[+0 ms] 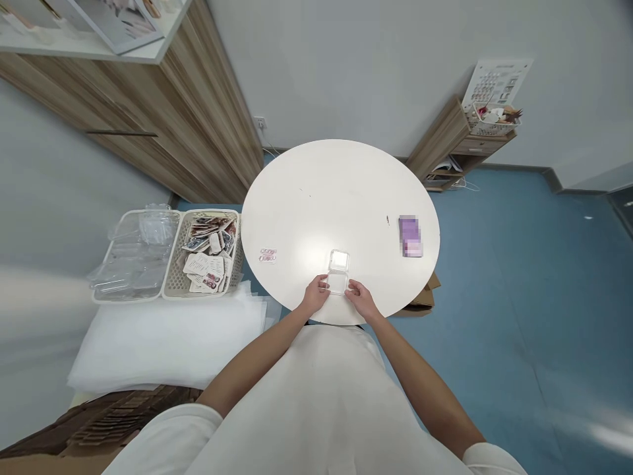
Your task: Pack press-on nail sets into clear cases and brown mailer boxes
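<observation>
A small clear plastic hinged box lies unfolded near the front edge of the round white table, its lid tipped away from me. My left hand grips the box's left side with curled fingers. On the opposite side, my right hand has its thumb and fingers at the right edge. To the left on the tabletop rests a card with pink nail-shaped pieces, apart from both hands. A purple and pink pack, blurred in the picture, lies toward the right edge.
Left of the table stand a white basket of printed cards and a white bin of clear plastic boxes. White sheets are stacked below them. Cardboard sits under the table's right side. A wooden cabinet rises behind left.
</observation>
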Demonstrator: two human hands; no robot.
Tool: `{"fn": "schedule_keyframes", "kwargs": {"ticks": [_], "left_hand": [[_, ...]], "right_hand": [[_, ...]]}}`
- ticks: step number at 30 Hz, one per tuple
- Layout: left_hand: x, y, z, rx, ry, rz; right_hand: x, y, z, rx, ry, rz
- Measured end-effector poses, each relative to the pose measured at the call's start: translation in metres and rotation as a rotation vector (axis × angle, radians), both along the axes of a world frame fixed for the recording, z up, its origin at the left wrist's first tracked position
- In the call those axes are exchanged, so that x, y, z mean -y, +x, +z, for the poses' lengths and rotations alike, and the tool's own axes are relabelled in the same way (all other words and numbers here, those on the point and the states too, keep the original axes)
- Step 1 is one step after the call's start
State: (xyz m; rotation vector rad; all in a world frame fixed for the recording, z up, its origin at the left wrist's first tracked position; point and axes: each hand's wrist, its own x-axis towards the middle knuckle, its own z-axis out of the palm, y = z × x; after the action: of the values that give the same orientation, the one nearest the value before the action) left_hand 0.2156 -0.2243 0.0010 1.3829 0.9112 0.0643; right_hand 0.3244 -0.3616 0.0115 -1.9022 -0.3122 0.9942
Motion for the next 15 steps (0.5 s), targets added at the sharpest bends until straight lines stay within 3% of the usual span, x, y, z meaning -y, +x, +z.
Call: {"fn": "schedule_keyframes", "kwargs": {"ticks": [8,15], "left_hand": [[0.005,0.014,0.001,-0.079,0.326,-0.124],[0.006,0.03,0.005,-0.17,0.331,-0.092]], "right_hand": [[-0.016,0.005,0.001,0.007,-0.022,0.003],[-0.022,0.029,0.001,-0.051,0.034,0.023]]}}
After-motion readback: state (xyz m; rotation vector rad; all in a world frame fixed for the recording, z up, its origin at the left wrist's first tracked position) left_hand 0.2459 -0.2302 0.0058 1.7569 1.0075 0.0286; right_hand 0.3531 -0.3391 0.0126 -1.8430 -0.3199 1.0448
